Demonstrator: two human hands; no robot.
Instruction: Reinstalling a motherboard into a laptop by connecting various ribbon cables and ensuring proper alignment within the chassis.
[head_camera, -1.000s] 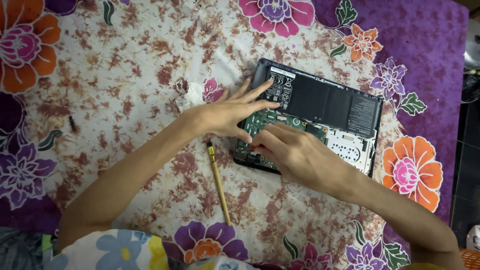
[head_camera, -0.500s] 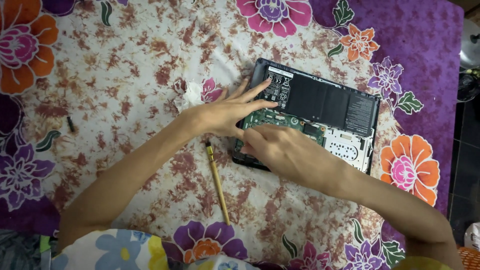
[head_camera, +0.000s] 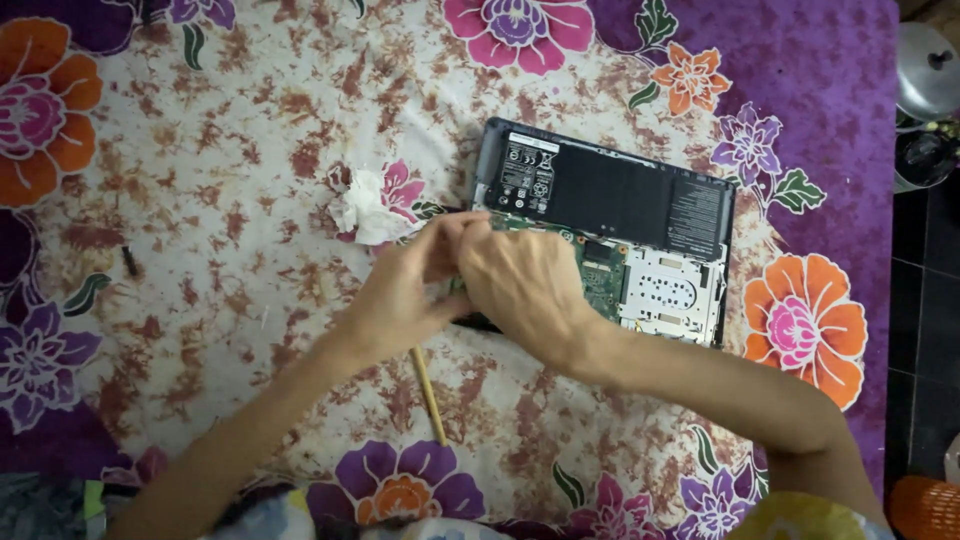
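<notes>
An opened laptop base lies on a flowered cloth, its black battery along the far side and a green circuit board with a silver metal plate below it. My right hand rests palm down over the left part of the board, covering it. My left hand sits just left of it, fingers curled at the laptop's left edge and touching the right hand. Whether either hand pinches a small part is hidden. A wooden pencil-like stick lies under my left wrist.
A crumpled white tissue lies left of the laptop. A small dark screw-like piece sits far left on the cloth. A metal pot lid and dark floor are at the right edge, an orange item at the bottom right.
My left hand has drawn back from lying flat on the battery to the laptop's left edge, fingers now curled. My right hand has shifted left over the board. The view has moved closer.
</notes>
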